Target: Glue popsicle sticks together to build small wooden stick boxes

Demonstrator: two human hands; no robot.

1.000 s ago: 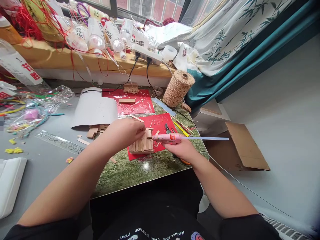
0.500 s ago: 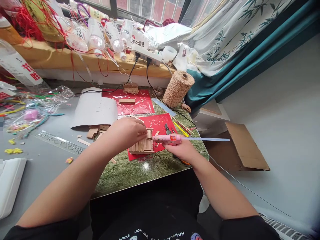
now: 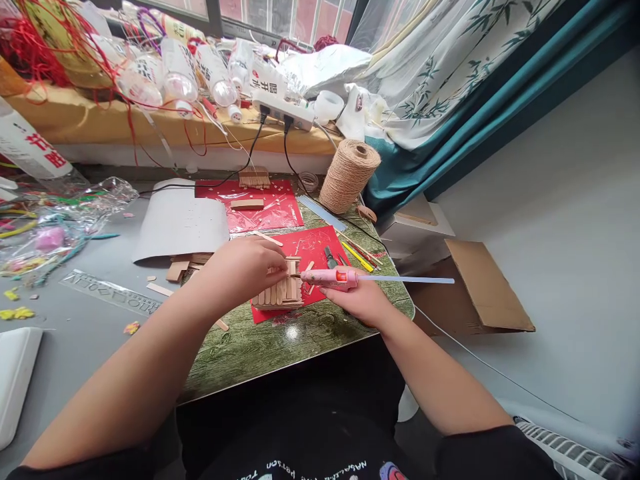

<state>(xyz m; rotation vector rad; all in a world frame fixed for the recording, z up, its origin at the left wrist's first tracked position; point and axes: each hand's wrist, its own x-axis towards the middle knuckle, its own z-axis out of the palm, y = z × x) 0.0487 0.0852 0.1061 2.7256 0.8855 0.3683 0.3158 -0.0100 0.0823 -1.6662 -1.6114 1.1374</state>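
Daylight enters a barred window (image 3: 285,17) behind a sill (image 3: 113,127) draped in tan cloth. A teal curtain (image 3: 440,170) hangs beside the grey wall (image 3: 560,200) at right. Light glints off the green table (image 3: 240,360).

Glue gun (image 3: 327,279) is pink, glue stick (image 3: 407,279) whitish-blue. Stick piece (image 3: 277,293) is tan, sheet (image 3: 320,245) under it red. Table (image 3: 240,353) has green woodgrain; twine spool (image 3: 350,177), far-right corner, tan.

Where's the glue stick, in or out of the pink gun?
Partly in, apparently: the glue stick meets the back of the pink gun, a long length jutting out.
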